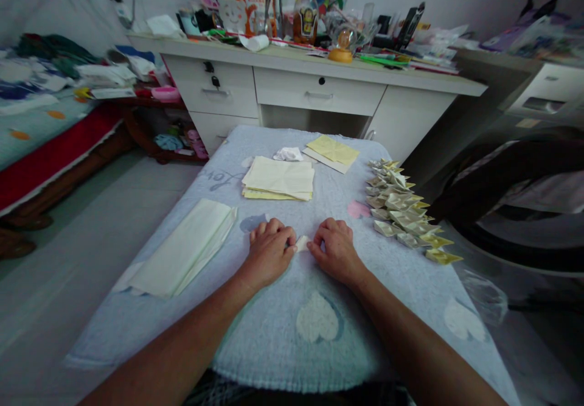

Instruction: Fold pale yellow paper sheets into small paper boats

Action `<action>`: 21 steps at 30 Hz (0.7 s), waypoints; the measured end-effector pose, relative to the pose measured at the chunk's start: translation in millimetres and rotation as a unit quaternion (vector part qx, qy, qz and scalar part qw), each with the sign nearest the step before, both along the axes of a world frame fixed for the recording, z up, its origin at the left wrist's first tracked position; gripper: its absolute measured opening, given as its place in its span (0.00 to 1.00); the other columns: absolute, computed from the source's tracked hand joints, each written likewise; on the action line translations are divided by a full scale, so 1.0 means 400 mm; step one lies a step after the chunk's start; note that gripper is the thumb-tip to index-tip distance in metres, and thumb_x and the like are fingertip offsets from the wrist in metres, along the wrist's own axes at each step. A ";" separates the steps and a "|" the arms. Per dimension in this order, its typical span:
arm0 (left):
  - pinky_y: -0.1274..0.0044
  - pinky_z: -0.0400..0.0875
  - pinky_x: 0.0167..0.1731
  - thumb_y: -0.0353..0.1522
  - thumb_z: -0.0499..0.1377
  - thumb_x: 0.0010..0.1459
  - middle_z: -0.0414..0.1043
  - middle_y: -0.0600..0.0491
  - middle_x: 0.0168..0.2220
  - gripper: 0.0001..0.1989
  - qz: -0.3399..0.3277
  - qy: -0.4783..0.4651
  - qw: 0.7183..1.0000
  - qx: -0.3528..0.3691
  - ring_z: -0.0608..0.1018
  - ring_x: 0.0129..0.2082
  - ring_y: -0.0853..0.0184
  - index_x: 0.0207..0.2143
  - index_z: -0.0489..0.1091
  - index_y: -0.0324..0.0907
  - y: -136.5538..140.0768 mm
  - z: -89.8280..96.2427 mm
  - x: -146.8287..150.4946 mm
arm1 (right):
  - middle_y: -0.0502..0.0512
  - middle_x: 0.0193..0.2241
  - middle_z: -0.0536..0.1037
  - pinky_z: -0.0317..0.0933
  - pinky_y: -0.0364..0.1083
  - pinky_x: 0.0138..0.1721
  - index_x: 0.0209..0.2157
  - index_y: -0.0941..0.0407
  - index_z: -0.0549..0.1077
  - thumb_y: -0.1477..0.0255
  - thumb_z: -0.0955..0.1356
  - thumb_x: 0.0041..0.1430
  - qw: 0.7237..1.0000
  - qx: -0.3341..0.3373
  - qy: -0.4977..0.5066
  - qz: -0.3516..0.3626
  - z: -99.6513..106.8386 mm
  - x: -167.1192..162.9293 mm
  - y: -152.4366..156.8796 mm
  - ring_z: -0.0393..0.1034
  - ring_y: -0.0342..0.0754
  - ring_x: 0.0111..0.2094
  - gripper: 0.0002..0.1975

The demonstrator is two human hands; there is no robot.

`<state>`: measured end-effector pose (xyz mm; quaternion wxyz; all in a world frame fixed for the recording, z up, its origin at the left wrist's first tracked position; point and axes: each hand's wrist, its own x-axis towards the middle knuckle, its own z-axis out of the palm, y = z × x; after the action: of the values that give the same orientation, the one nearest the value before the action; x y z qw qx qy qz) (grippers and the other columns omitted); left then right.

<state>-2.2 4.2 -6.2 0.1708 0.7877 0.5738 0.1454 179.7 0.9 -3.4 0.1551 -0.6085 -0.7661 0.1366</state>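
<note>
A small piece of folded whitish paper [302,243] is between my hands at the middle of the cloth-covered table. My left hand [272,246] pinches its left edge with thumb and forefinger, the other fingers curled. At its right edge, the thumb and fingers of my right hand [336,246] close on the paper too. Beyond my hands lies a stack of cream and yellow paper sheets [279,176]. Rows of small folded paper boats [401,205], whitish and yellow, stand to the right.
A long folded pale paper [182,248] lies at the left of the blue tablecloth [314,296]. Farther back are a crumpled white tissue [288,154] and yellow paper [332,149]. Behind stands a white desk [319,92] crowded with jars and clutter; a washing machine [538,150] is right.
</note>
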 end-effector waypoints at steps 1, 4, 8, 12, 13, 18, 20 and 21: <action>0.68 0.57 0.42 0.34 0.59 0.55 0.66 0.53 0.40 0.03 0.002 0.003 1.000 -0.002 0.66 0.43 0.59 0.34 0.70 0.47 0.000 0.001 0.001 | 0.55 0.36 0.69 0.50 0.51 0.43 0.27 0.56 0.72 0.62 0.68 0.58 1.000 0.002 -0.008 -0.001 0.002 -0.003 -0.002 0.59 0.52 0.42 0.12; 0.68 0.57 0.42 0.34 0.59 0.56 0.66 0.53 0.40 0.03 0.003 0.007 1.000 -0.001 0.66 0.43 0.59 0.33 0.70 0.47 0.002 0.000 0.003 | 0.56 0.35 0.69 0.50 0.51 0.43 0.27 0.56 0.71 0.56 0.67 0.57 0.999 0.009 -0.032 -0.013 0.005 -0.012 -0.007 0.59 0.53 0.42 0.17; 0.68 0.56 0.42 0.34 0.59 0.56 0.66 0.53 0.40 0.03 -0.002 0.003 1.000 0.011 0.66 0.43 0.60 0.34 0.70 0.47 0.003 -0.005 0.001 | 0.57 0.37 0.68 0.51 0.51 0.44 0.29 0.56 0.71 0.56 0.67 0.57 0.998 0.013 -0.054 -0.028 0.004 -0.021 -0.010 0.58 0.54 0.42 0.16; 0.68 0.56 0.43 0.38 0.59 0.56 0.66 0.53 0.40 0.05 -0.002 0.004 1.000 0.014 0.66 0.44 0.59 0.33 0.69 0.47 0.002 -0.005 0.001 | 0.57 0.38 0.68 0.51 0.51 0.44 0.32 0.55 0.71 0.56 0.67 0.57 0.997 0.009 -0.069 -0.033 0.006 -0.025 -0.010 0.58 0.54 0.43 0.16; 0.67 0.56 0.43 0.39 0.59 0.56 0.66 0.53 0.40 0.07 0.000 0.004 1.000 0.015 0.66 0.44 0.59 0.33 0.70 0.47 0.001 -0.003 0.002 | 0.57 0.38 0.68 0.51 0.51 0.44 0.32 0.55 0.71 0.56 0.67 0.57 0.997 0.007 -0.071 -0.033 0.008 -0.026 -0.010 0.58 0.54 0.43 0.15; 0.68 0.57 0.42 0.39 0.59 0.56 0.66 0.53 0.39 0.07 0.005 0.004 1.000 0.010 0.66 0.43 0.59 0.32 0.70 0.46 0.000 0.005 0.004 | 0.57 0.38 0.68 0.51 0.52 0.43 0.32 0.55 0.71 0.55 0.66 0.59 0.997 0.001 -0.065 -0.029 0.009 -0.021 -0.008 0.58 0.54 0.43 0.16; 0.68 0.57 0.42 0.38 0.59 0.55 0.66 0.53 0.39 0.06 0.006 0.004 1.000 0.001 0.66 0.43 0.60 0.32 0.71 0.46 0.002 0.004 0.003 | 0.57 0.39 0.68 0.51 0.52 0.43 0.32 0.55 0.71 0.56 0.66 0.58 0.998 -0.001 -0.052 -0.023 0.006 -0.014 -0.006 0.58 0.54 0.42 0.16; 0.68 0.57 0.42 0.38 0.60 0.55 0.66 0.53 0.40 0.06 0.006 0.003 1.000 -0.002 0.66 0.43 0.60 0.32 0.71 0.46 0.003 0.003 0.003 | 0.56 0.39 0.68 0.51 0.52 0.43 0.32 0.55 0.71 0.56 0.67 0.58 0.999 -0.005 -0.044 -0.020 0.005 -0.010 -0.004 0.58 0.54 0.42 0.15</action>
<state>-1.1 5.5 -5.0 0.1692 0.7843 0.5795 0.1428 175.8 -0.7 -1.4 0.1213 -0.6299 -0.7592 0.1101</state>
